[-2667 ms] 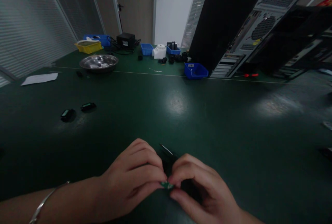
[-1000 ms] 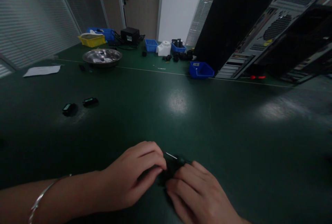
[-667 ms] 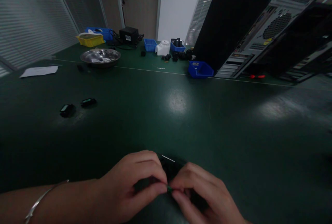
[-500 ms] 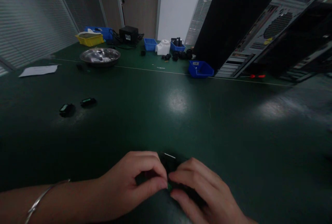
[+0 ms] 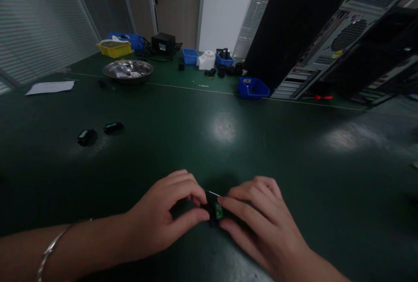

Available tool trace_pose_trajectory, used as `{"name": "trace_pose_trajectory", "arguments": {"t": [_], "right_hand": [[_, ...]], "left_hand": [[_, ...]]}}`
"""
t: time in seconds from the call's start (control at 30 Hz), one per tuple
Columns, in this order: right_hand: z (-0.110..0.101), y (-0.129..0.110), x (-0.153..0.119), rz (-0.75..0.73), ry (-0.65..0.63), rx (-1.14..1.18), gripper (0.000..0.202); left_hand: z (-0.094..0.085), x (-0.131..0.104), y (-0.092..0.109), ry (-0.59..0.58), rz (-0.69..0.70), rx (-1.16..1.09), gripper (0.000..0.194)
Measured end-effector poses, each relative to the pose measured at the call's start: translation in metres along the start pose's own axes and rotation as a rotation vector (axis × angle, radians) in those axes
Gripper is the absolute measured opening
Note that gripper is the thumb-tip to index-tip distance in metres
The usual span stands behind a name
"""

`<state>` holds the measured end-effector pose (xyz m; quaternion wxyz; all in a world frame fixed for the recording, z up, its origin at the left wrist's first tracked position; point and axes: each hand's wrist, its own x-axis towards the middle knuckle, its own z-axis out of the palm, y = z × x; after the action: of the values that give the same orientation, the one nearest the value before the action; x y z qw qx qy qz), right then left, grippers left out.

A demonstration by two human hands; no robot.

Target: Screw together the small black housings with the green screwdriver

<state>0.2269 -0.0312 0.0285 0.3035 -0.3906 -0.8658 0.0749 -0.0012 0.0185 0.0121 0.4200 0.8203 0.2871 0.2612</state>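
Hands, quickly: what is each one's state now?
Left hand: curled at the black part; grip cannot be told.
Right hand: curled by the green board; grip unclear.

We take this for an electronics workshop in an office-like room. We see a wide green table (image 5: pixel 183 129), with a big computer case (image 5: pixel 310 29) showing its metal back (image 5: pixel 348 35) at the far right. Along its far side stand blue bins (image 5: pixel 253 92), a yellow tray (image 5: pixel 115 51) and a black box (image 5: pixel 163 43) with cables (image 5: pixel 149 48). Near us is a small circuit board (image 5: pixel 219 210); blinds (image 5: pixel 42 25) line the room's left side.
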Motion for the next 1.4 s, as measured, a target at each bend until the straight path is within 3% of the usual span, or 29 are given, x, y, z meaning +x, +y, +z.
{"name": "trace_pose_trajectory", "arguments": {"t": [0.17, 0.3, 0.63, 0.97, 1.4], "right_hand": [[0.004, 0.003, 0.002, 0.104, -0.097, -0.042, 0.015], [0.009, 0.004, 0.0, 0.119, -0.135, -0.018, 0.017], [0.012, 0.002, 0.004, 0.009, -0.111, -0.162, 0.02], [0.014, -0.003, 0.01, -0.04, -0.091, -0.115, 0.015], [0.016, -0.001, 0.005, 0.006, -0.111, -0.013, 0.017]], "left_hand": [[0.005, 0.003, -0.002, -0.09, -0.022, 0.22, 0.042], [0.01, 0.002, 0.002, -0.125, -0.049, 0.286, 0.048], [0.014, -0.002, 0.003, -0.119, -0.025, 0.365, 0.038], [0.021, -0.001, 0.005, -0.119, -0.012, 0.459, 0.024], [0.018, -0.003, 0.007, -0.143, -0.016, 0.393, 0.029]]}}
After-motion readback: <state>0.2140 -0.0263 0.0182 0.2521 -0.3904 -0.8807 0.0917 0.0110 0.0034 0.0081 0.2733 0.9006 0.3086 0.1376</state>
